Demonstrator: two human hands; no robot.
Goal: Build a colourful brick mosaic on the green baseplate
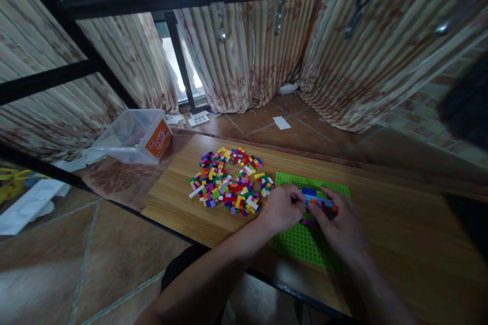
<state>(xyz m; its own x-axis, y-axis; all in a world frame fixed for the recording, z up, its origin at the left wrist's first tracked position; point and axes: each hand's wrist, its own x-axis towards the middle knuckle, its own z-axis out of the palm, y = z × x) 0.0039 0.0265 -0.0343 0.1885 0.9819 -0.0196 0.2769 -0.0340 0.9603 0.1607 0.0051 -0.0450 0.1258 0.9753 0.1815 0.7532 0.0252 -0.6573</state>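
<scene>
Your brick build (314, 198) sits over the upper part of the green board (301, 246), on the table (171, 190). Your right hand (342, 226) grips the build's right side; your left hand (281, 208) pinches at its left edge, whether on a piece I cannot tell. Left of the board lie loose bricks (240, 202); farther left stands a plastic bin (131, 155).
</scene>
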